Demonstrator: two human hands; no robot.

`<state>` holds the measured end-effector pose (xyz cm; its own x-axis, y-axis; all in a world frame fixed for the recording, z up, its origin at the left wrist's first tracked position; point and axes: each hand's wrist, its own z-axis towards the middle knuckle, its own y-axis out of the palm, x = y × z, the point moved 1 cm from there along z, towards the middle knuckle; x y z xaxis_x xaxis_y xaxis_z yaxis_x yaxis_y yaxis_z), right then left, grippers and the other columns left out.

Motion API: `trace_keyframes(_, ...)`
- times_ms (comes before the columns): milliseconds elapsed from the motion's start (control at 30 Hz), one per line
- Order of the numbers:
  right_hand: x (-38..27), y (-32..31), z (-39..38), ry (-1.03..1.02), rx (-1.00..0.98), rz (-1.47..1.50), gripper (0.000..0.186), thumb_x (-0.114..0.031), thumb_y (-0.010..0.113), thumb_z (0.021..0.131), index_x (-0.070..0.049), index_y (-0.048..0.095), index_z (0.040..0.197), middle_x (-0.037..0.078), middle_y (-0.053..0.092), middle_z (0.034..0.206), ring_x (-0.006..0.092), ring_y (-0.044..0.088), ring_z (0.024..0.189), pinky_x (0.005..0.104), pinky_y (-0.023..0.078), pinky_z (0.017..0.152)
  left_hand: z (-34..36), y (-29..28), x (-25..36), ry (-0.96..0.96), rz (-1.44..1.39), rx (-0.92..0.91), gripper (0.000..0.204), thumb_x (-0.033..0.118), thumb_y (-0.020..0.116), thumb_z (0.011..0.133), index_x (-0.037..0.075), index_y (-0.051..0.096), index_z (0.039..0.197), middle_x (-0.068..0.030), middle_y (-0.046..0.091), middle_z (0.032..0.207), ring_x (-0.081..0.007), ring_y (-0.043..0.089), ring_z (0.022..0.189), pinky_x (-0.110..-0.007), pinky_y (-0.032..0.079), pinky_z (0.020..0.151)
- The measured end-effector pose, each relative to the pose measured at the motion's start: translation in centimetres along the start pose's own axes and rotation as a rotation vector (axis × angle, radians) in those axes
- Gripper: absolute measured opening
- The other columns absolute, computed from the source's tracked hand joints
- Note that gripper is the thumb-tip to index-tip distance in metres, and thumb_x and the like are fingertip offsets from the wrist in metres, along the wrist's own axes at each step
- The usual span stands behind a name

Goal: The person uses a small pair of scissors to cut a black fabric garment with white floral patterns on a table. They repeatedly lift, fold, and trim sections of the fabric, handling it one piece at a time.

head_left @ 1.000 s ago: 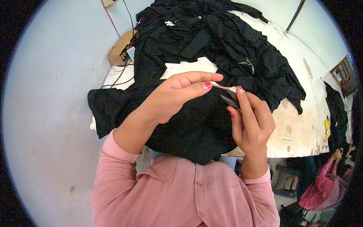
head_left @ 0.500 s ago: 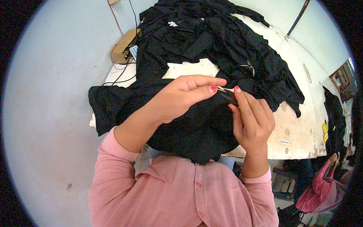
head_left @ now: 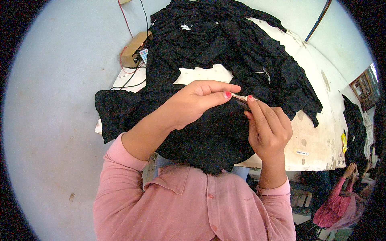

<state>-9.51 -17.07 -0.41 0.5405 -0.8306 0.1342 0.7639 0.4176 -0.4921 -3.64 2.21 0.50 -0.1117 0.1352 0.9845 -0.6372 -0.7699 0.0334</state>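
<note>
Head view shows the left hand [head_left: 192, 105] with thumb and forefinger nearly together, apparently pinching one end of a pale strip [head_left: 240, 97]; the right hand [head_left: 270, 130] has its fingers closed on the other end and on a small dark-bladed tool [head_left: 243, 105] just below. The strip stretches above black cloth [head_left: 201, 138] draped over the near edge of the bench [head_left: 317, 140]. Work on it looks unfinished: no break shows. Whether it joins the cloth cannot be told; beyond lies a heap of black fabric [head_left: 213, 48]
</note>
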Motion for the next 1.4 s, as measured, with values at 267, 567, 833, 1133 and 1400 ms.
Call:
trace_keyframes(267, -0.2, -0.3, 0.3, -0.005, -0.022, 0.016, 0.033, -0.008, 0.072, 0.070, -0.006, 0.069, 0.103, 0.004, 0.068, 0.088, 0.0155, 0.054, 0.060, 0.0268, 0.042, 0.051, 0.1, 0.0, -0.4, 0.002, -0.021, -0.017, 0.032, 0.014, 0.054, 0.094, -0.001, 0.058, 0.121, -0.0070, 0.063, 0.112, -0.0110, 0.056, 0.103, -0.024, 0.040, 0.093)
trace_keyframes(567, 0.4, 0.6, -0.7, 0.304, -0.083, 0.426, 0.041, -0.010, 0.071, 0.074, -0.003, 0.060, 0.113, 0.013, 0.065, 0.091, 0.0285, 0.061, 0.073, 0.0331, 0.049, 0.065, 0.2, -0.1, -0.8, -0.027, -0.073, -0.026, 0.033, 0.013, 0.056, 0.092, -0.003, 0.057, 0.122, -0.0097, 0.064, 0.112, -0.0124, 0.058, 0.103, -0.025, 0.041, 0.094)
trace_keyframes(833, -0.2, 0.7, -0.6, 0.471, -0.169, 0.475, 0.049, -0.008, 0.070, 0.072, -0.007, 0.054, 0.119, 0.014, 0.063, 0.090, 0.0281, 0.063, 0.078, 0.0328, 0.050, 0.071, 0.4, -0.5, -1.1, -0.072, -0.131, -0.011, 0.035, 0.012, 0.059, 0.090, -0.003, 0.056, 0.122, -0.0129, 0.064, 0.112, -0.0141, 0.059, 0.104, -0.025, 0.042, 0.094)
trace_keyframes(1133, 1.0, 1.2, -1.8, 0.523, -0.153, 0.514, 0.043, -0.001, 0.064, 0.072, -0.006, 0.055, 0.114, 0.014, 0.065, 0.093, 0.0268, 0.066, 0.085, 0.0324, 0.050, 0.076, -0.1, -0.2, -0.1, -0.192, -0.198, -0.034, 0.050, 0.018, 0.062, 0.090, -0.002, 0.045, 0.131, -0.0158, 0.063, 0.112, -0.0224, 0.059, 0.108, -0.028, 0.047, 0.089)
trace_keyframes(1400, 1.2, 0.0, -1.0, 0.696, -0.155, 0.871, 0.037, 0.003, 0.063, 0.075, -0.003, 0.055, 0.110, 0.004, 0.061, 0.079, 0.0081, 0.055, 0.071, 0.0219, 0.043, 0.065, 0.2, -0.8, -0.2, 0.124, 0.412, -0.185, 0.022, 0.018, 0.069, 0.084, 0.004, 0.067, 0.101, -0.0015, 0.060, 0.079, -0.0110, 0.056, 0.077, -0.026, 0.044, 0.070)
